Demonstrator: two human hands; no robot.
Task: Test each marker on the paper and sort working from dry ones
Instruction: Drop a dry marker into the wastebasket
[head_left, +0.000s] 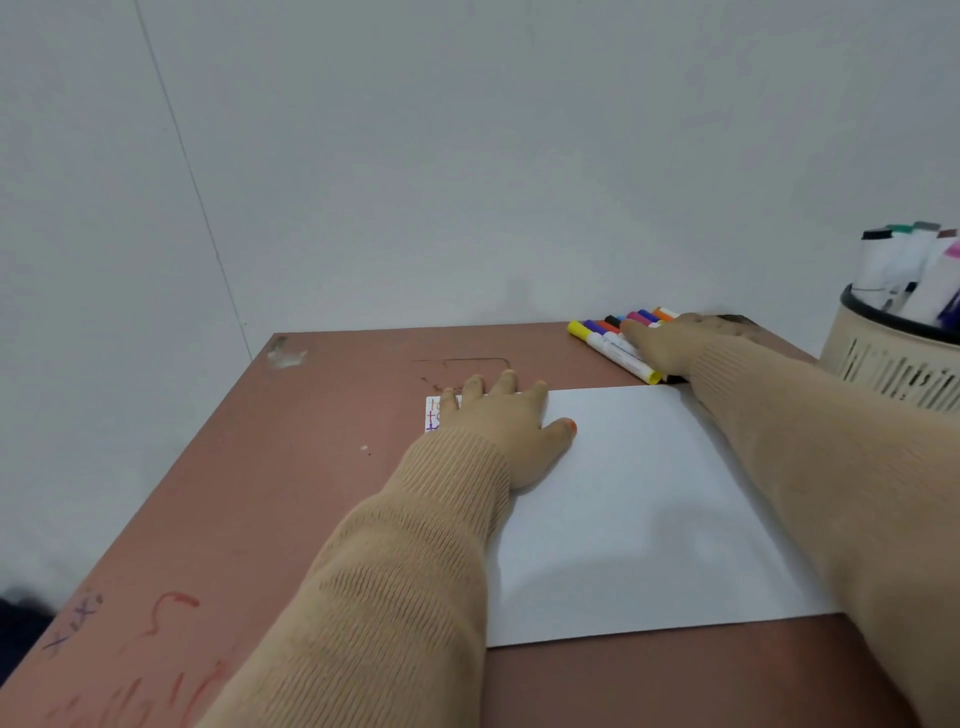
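My left hand (498, 426) lay flat, fingers spread, pinning the paper (649, 499). My right hand (675, 348) rested on the markers (618, 343) at far right; its grasp I could not tell. Best practice: pick one marker, keep the paper pinned.
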